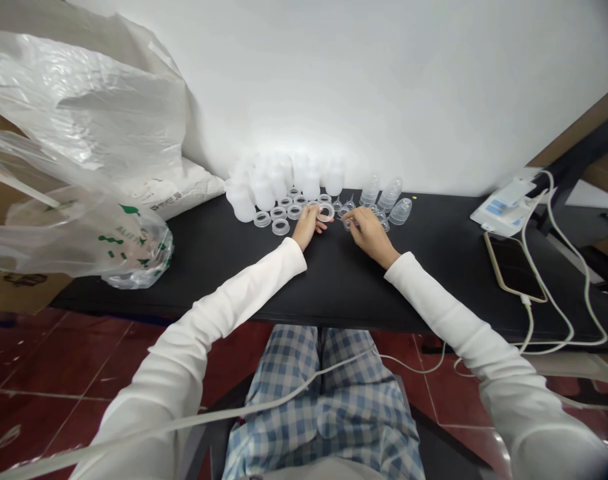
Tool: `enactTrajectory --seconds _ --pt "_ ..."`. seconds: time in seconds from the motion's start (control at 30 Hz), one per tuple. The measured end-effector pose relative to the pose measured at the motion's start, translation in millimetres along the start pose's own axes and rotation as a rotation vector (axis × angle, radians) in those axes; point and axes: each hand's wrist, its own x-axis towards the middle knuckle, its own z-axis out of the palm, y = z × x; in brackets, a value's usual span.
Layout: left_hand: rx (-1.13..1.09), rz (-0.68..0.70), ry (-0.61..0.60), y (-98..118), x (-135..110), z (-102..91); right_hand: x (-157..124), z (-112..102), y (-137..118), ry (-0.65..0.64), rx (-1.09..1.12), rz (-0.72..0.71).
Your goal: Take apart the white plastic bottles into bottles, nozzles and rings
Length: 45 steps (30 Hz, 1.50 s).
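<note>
My left hand (307,225) is closed on a translucent bottle collar ring (325,213), held up above the black table. To its right, my right hand (368,230) has its fingers bent down among clear bottle nipples (348,205). A clear piece that looks like a nipple (347,225) shows at its fingertips. Several more collar rings (281,227) lie left of my left hand. Behind them stand several frosted white bottles (264,193). Clear domed caps (390,193) stand just beyond my right hand, and one cap (401,211) leans over beside it.
White plastic sacks (94,100) and a clear bag with green print (134,240) crowd the left end of the table. At right lie a phone (515,267), a white box-shaped device (504,205) and looping white cables (559,313). A white wall (354,87) rises behind the bottles.
</note>
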Motion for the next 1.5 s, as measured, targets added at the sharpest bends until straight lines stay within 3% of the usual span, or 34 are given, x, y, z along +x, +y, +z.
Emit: enactTrajectory --seconds 0.17,0.43,0.53,0.7,0.83,1.07,1.23,1.5 --pt "0.050 -0.031 0.015 2.4 -2.2 2.8 0.4 3.6 -13.2 0.125 0.234 0.065" --pt "0.117 0.011 0.028 -7.8 5.9 -1.8 1.9 -3.4 -18.9 0.218 0.240 -0.008" --pt "0.165 0.063 -0.056 -10.4 2.2 0.5 1.7 -0.8 -19.3 0.201 0.224 -0.017" --pt "0.164 0.131 -0.270 -12.8 -10.4 7.5 0.7 3.7 -13.3 0.197 0.112 0.098" --pt "0.171 0.164 -0.349 -15.0 -13.2 7.7 1.4 4.3 -9.5 0.225 0.126 0.146" --pt "0.164 0.111 -0.300 -12.8 -11.3 7.1 0.9 5.1 -13.4 0.152 0.188 0.142" --pt "0.181 0.121 -0.269 -11.8 -11.6 8.0 -0.4 8.6 -11.5 0.172 0.251 0.177" --pt "0.166 0.147 -0.304 -16.0 -11.2 5.6 -2.1 12.4 -9.8 0.009 0.428 0.289"
